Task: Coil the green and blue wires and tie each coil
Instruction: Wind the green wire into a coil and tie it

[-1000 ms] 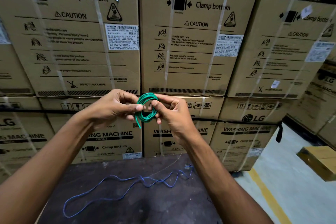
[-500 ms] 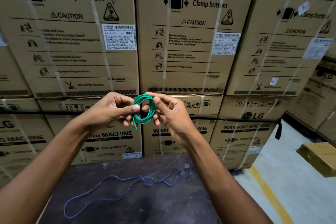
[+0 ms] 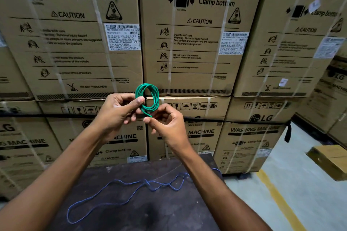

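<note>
The green wire (image 3: 153,93) is wound into a small round coil held up in the air above the table. My left hand (image 3: 120,110) pinches the coil's left side between thumb and fingers. My right hand (image 3: 166,122) pinches the wire's loose end, which sticks out just below the coil. The blue wire (image 3: 131,186) lies loose and uncoiled on the dark table (image 3: 142,210), in a long wavy loop running from front left to back right, partly under my right forearm.
A wall of stacked cardboard washing-machine boxes (image 3: 193,43), strapped with plastic bands, stands right behind the table. To the right is grey floor with a yellow line (image 3: 277,199) and a small cardboard box (image 3: 330,161).
The coil has risen above both hands. My right hand has dropped from the coil's right side to below it and now holds the loose end.
</note>
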Demonstrator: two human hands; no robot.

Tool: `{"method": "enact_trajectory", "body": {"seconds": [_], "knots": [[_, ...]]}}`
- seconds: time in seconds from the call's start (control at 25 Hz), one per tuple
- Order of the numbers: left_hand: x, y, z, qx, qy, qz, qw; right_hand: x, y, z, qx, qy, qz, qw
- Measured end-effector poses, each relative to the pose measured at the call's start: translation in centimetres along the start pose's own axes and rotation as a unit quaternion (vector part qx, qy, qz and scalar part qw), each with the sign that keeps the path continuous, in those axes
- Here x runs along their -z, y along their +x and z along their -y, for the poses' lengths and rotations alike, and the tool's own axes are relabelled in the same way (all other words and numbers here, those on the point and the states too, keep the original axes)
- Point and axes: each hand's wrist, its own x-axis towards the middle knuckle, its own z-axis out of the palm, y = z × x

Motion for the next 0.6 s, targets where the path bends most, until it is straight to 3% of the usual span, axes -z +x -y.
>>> {"method": "enact_trajectory", "body": {"seconds": [0.2,0.4,0.6], "knots": [[-0.5,-0.3,0.8,0.001,-0.015,0.000,1.000,-0.9,0.0,-0.6,-0.001,0.079,-0.039,0.996],[-0.6,-0.6,1.5,-0.007,-0.023,0.019,1.000,-1.9,-0.6,-0.5,-0.092,0.260,-0.057,0.960],[-0.1,-1.1,2.0,0.000,-0.005,0.018,1.000,-1.6,-0.3,-0.3,-0.088,0.274,-0.045,0.957]]}}
